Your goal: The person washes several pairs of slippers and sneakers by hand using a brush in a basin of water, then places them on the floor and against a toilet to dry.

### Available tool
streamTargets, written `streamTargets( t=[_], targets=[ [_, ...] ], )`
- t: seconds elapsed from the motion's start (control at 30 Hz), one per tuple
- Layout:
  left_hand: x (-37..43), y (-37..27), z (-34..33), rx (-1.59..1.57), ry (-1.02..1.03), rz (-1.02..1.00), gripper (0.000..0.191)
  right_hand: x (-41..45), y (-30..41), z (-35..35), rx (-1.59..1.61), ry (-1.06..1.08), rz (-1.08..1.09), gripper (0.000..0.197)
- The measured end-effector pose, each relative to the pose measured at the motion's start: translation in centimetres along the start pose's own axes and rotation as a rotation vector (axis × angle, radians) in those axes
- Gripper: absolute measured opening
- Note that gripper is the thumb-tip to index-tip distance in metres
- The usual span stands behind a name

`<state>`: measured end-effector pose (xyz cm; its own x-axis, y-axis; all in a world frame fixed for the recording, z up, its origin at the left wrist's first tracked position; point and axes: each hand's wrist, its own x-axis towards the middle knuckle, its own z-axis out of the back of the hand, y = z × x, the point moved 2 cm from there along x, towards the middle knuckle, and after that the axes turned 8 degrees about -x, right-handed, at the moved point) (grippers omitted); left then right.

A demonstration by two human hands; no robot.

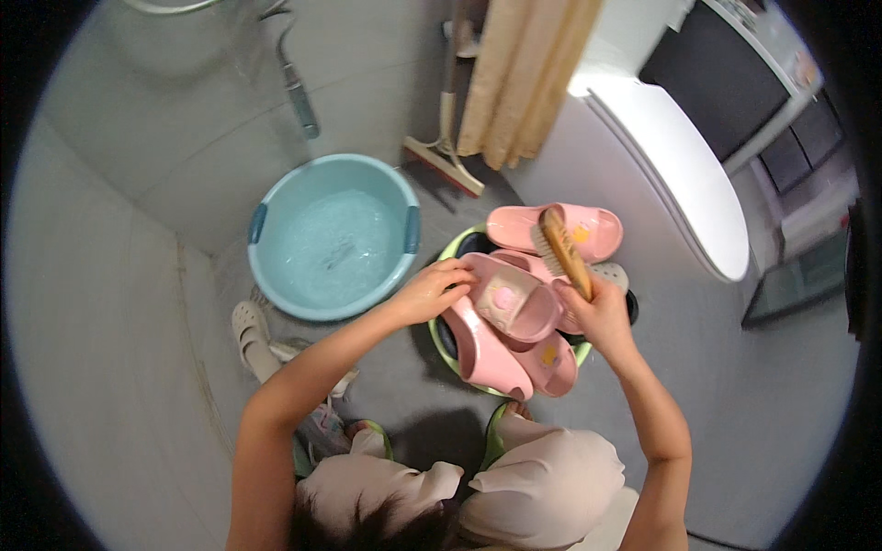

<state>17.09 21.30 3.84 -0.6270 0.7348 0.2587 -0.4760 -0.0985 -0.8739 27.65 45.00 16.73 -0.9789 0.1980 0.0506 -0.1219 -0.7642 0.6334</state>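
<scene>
My left hand [434, 291] grips the heel end of a pink slide sandal [510, 293] with a pale decorated strap. In my right hand [601, 313] is a wooden-handled scrub brush [566, 251], its light bristles facing left, held above the footwear. Beneath the held sandal are more pink slides: one [482, 344] leans at the front left and another [555, 361] has a yellow motif. A further pink slide [513, 227] lies at the back. They are heaped on a light green basin [441, 344], whose rim shows at the left; its inside is mostly hidden.
A blue basin [337, 241] of water stands to the left, under a hanging shower handset [301, 103]. White clogs [251, 337] lie by the left wall. Behind are a floor squeegee [444, 162] and a tan curtain [524, 82]. A white toilet [675, 158] borders the right.
</scene>
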Motion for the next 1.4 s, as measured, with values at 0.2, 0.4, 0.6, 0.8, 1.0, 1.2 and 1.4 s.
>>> streamTargets(
  t=[0.2,0.4,0.6,0.8,1.0,1.2,1.4],
  targets=[
    [-7.2,-3.8,5.7,-0.175,-0.495,0.196,0.023,4.1,4.5,-0.5,-0.039,-0.055,0.264,0.022],
    [-31.8,6.8,11.8,0.228,-1.277,0.701,0.024,5.8,11.9,-6.7,-0.216,0.228,0.482,0.03],
    [-33.4,12.3,10.9,-0.063,-1.329,1.037,0.031,7.0,15.1,-12.4,-0.23,0.407,0.472,0.036],
    [-32.1,8.9,15.1,-0.61,-1.629,0.305,0.036,6.8,15.0,-12.9,-0.332,0.405,0.489,0.035],
    [-22.3,1.3,20.4,-0.06,-1.359,0.3,0.056,11.7,12.3,-13.6,-0.288,0.352,0.349,0.04],
    [-10.7,8.4,17.3,0.403,-0.839,0.612,0.059,18.0,13.2,-22.3,-0.311,0.252,0.159,0.041],
    [-9.0,17.5,13.4,0.294,-0.744,0.891,0.059,18.0,10.4,-30.0,-0.336,0.345,0.181,0.043]
  ],
)
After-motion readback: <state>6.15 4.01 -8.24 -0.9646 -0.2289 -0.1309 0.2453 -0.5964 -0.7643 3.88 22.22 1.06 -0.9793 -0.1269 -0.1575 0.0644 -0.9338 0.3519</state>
